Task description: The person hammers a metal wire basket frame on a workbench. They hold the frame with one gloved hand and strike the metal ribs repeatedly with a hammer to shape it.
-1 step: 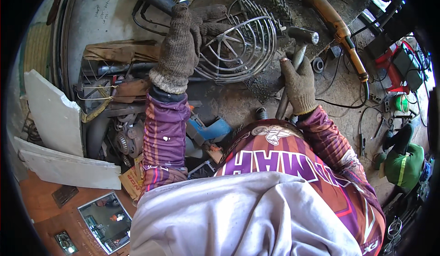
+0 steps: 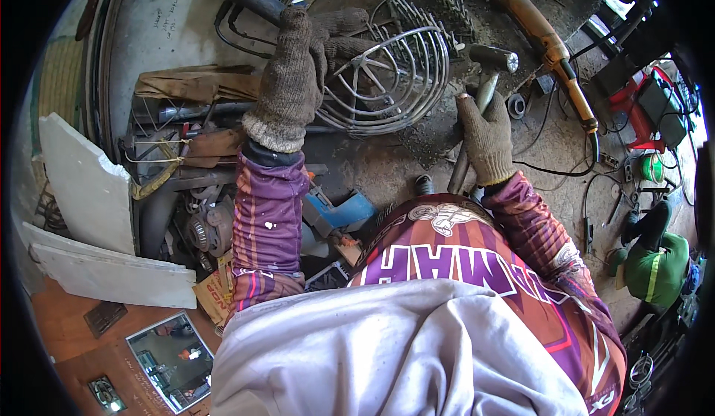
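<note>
My left hand, in a grey-brown knitted glove, grips the left edge of a round, domed metal wire guard. Its bars form rings and spokes, and its rim stands tilted over the dark work surface. Two gloved fingers stretch to the right above it; the thumb is hidden. A hammer with a cylindrical steel head and a pipe-like handle is in my gloved right hand. Those fingers wrap the handle, with a bare thumb tip poking from the glove. The hammer head sits just right of the guard, apart from it.
Steel pieces with rows of spikes lie beyond the guard. At the far right rests an angle grinder with its cable. A person in green crouches at the right. Pale broken boards and a blue metal piece are at left.
</note>
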`<state>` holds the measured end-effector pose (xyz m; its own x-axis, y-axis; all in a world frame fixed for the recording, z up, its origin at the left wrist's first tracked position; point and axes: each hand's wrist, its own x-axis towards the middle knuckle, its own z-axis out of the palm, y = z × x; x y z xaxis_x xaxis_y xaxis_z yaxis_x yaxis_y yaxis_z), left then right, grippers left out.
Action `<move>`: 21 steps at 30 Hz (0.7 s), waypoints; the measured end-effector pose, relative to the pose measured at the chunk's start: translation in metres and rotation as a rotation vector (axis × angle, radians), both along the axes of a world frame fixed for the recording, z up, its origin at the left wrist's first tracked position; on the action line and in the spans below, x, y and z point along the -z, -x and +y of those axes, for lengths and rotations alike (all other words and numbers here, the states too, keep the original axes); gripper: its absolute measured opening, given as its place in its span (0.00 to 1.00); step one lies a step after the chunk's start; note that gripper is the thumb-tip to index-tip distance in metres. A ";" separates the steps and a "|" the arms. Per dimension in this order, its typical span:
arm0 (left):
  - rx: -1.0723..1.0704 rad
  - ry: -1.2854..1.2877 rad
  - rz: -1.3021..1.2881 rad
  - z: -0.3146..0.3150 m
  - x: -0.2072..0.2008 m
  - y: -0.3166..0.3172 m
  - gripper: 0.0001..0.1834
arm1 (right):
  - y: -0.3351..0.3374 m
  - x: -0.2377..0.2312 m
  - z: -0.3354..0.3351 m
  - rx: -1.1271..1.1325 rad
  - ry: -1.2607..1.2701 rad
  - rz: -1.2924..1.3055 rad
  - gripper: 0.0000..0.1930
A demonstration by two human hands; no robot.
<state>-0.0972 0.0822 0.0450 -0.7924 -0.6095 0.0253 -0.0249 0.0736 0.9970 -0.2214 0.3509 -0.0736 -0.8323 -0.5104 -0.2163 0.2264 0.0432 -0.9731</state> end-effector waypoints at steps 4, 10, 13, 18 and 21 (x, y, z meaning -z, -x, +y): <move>-0.022 0.672 -0.276 -0.006 0.005 0.002 0.22 | 0.011 0.016 -0.003 0.036 -0.008 0.058 0.20; 0.332 0.372 -0.163 0.053 -0.040 0.027 0.21 | 0.020 0.027 -0.008 0.013 -0.126 0.054 0.23; 0.200 0.409 -0.409 0.074 -0.043 0.027 0.22 | 0.019 0.021 -0.009 -0.027 -0.136 0.010 0.22; 0.148 0.881 -0.317 0.070 -0.032 0.025 0.20 | 0.025 0.027 -0.008 -0.067 -0.141 0.022 0.23; 0.045 0.698 -0.286 0.066 -0.033 0.008 0.17 | 0.029 0.017 -0.008 -0.085 -0.188 0.072 0.26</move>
<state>-0.1053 0.1482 0.0785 -0.8495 -0.4945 0.1837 -0.2574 0.6926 0.6738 -0.2501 0.3434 -0.0909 -0.8049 -0.5354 -0.2557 0.1443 0.2414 -0.9596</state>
